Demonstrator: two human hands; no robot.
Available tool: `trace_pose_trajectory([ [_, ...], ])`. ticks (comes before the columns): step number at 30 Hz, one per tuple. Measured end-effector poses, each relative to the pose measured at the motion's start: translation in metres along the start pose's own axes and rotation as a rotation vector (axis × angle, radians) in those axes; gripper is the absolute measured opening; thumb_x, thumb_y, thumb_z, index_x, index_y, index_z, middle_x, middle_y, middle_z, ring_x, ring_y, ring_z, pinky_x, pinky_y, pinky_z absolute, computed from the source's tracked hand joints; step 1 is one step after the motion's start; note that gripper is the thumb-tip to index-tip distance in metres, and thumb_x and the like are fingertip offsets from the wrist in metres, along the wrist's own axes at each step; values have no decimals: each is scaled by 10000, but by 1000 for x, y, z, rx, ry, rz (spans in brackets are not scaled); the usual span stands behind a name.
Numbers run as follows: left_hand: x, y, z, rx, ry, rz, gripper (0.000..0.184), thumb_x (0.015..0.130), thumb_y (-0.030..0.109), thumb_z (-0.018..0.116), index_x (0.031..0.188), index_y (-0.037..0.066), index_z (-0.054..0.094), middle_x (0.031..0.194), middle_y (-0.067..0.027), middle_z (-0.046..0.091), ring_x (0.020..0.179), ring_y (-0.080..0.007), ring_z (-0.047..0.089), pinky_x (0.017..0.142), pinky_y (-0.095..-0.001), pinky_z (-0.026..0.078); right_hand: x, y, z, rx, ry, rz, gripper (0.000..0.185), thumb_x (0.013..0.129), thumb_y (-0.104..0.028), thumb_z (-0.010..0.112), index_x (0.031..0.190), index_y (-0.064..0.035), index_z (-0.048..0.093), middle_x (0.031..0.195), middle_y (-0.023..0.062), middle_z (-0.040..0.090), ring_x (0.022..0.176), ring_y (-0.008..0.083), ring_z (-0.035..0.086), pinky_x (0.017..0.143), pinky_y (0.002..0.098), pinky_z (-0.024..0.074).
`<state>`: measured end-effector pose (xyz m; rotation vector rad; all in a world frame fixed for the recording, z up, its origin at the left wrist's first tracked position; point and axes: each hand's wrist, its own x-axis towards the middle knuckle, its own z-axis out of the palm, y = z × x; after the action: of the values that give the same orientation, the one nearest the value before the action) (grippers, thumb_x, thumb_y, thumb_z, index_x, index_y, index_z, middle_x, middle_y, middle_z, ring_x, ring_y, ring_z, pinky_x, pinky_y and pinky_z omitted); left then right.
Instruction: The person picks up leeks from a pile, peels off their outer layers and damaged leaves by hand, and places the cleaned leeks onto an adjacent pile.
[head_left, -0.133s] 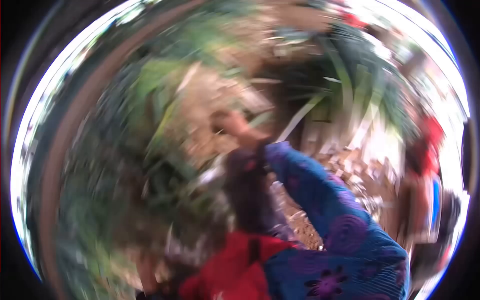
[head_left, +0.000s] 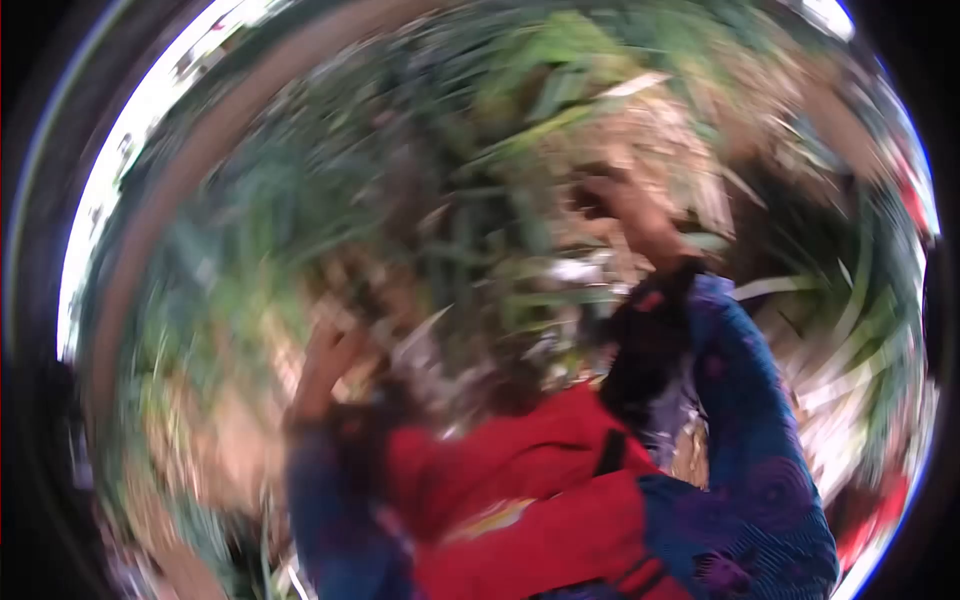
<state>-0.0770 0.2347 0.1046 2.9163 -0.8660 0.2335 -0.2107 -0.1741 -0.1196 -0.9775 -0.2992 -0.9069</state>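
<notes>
My right hand (head_left: 625,205) reaches out over pale brown, straw-like ground at the upper right, its fingers smeared by motion. A dark patch shows at its fingertips, too blurred to name. My left hand (head_left: 335,355) is low on the left, close to a blurred tangle of long green leaves (head_left: 430,230). Whether its fingers hold any of them is unclear. Both arms wear blue sleeves with purple patterns, and a red garment (head_left: 530,450) covers my front.
More long leaves with whitish lower ends (head_left: 850,385) lie at the right. A brown curved bar or edge (head_left: 185,190) runs along the upper left. Something red (head_left: 870,515) shows at the lower right edge. The whole view is blurred.
The view has swung to the left, so the leaves and my right hand appear farther right. My left hand and sleeve now show much more fully.
</notes>
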Motion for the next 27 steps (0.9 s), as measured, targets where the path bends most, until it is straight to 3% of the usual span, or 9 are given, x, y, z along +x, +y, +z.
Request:
trace_pose_trajectory([
  [1,-24,7,50,-70,-5,22,411,833,359,616,759,-39,689,598,-128,635,547,-231,605,583,-396,470,-10,-8,-5,-171,-39,320,342,923,-228,550,1170,8,575,948,90,661,871,193,646,776,339,512],
  [3,-63,-29,294,-407,-367,35,362,803,355,616,776,5,704,671,-162,658,635,-296,649,626,-403,498,-89,42,-39,-432,-54,777,315,931,-270,557,1106,-14,610,895,76,664,818,163,647,728,304,514],
  [4,-82,-11,343,-340,-600,80,292,838,300,657,920,22,692,874,-134,658,845,-254,642,773,-359,499,-122,84,-54,-476,-59,903,295,932,-264,560,1092,-22,612,883,68,662,802,161,650,721,304,515],
  [5,-79,-39,395,-421,-473,325,301,824,295,675,977,36,687,956,-141,638,933,-259,625,817,-358,497,-125,119,-50,-472,-55,954,275,934,-257,562,1078,-29,614,871,61,660,785,159,654,714,303,516],
  [9,-70,-55,403,-405,-446,-12,229,824,204,675,989,46,675,1051,-131,630,928,-265,626,875,-334,496,-149,205,4,-435,-121,1158,268,937,-257,556,1099,-52,611,918,57,670,797,154,647,727,286,513],
  [13,-50,-105,411,-1088,368,-692,153,897,105,610,1036,96,673,967,-67,681,841,-162,664,632,-263,547,-174,277,44,-357,-161,1251,285,933,-276,558,1107,-57,610,970,53,657,871,162,627,789,314,484],
  [14,-49,-108,397,-1524,543,-713,188,842,27,603,1003,99,667,940,-77,668,793,-170,648,622,-297,546,-181,294,54,-333,-172,1276,289,932,-282,557,1110,-61,610,982,51,655,889,165,622,801,321,477],
  [17,-50,-120,391,-1630,714,-788,195,894,108,606,1082,58,614,1005,-70,627,840,-161,637,644,-241,518,-199,346,77,-316,-175,1353,289,926,-281,557,1115,-70,610,994,44,647,900,163,612,792,328,474],
  [27,-57,-109,363,-1513,781,-832,302,938,190,479,1197,53,552,1123,-75,611,1015,-197,615,789,-289,483,-256,489,107,-315,-236,1426,336,926,-261,533,1214,-87,527,1117,26,597,1002,161,589,810,359,476],
])
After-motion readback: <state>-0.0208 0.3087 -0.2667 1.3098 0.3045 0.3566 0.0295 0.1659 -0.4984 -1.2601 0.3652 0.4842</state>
